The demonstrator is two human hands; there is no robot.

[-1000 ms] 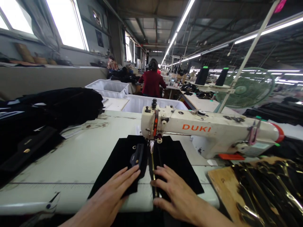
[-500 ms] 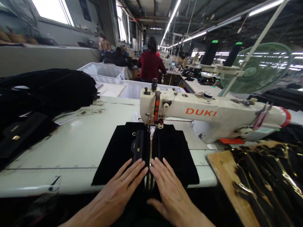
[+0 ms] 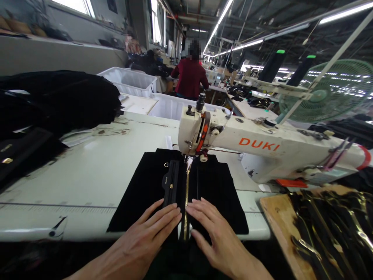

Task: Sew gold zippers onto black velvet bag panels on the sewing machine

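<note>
Black fabric panels (image 3: 136,190) lie flat under the head of a white sewing machine (image 3: 227,136). A gold-toothed zipper (image 3: 187,194) runs down between them toward me, its far end at the machine's needle area. My left hand (image 3: 155,225) rests on the left panel beside the zipper, fingers stretched out flat. On that panel, just beyond my fingertips, is a black strip with a gold stud (image 3: 171,186). My right hand (image 3: 211,225) lies with straight fingers on the right panel, close to the zipper, its thumb spread apart.
A pile of black fabric (image 3: 58,101) covers the table's left side. At right, a wooden board (image 3: 279,217) bears several zippers with gold teeth. White plastic bins (image 3: 128,85) stand behind the table. A person in a dark red top (image 3: 190,77) sits farther back. A green fan (image 3: 323,93) stands at right.
The camera view has turned slightly left, shifting the machine rightward in the picture. The panels stay under the machine head. My right thumb has moved up closer to the zipper; both hands remain flat.
</note>
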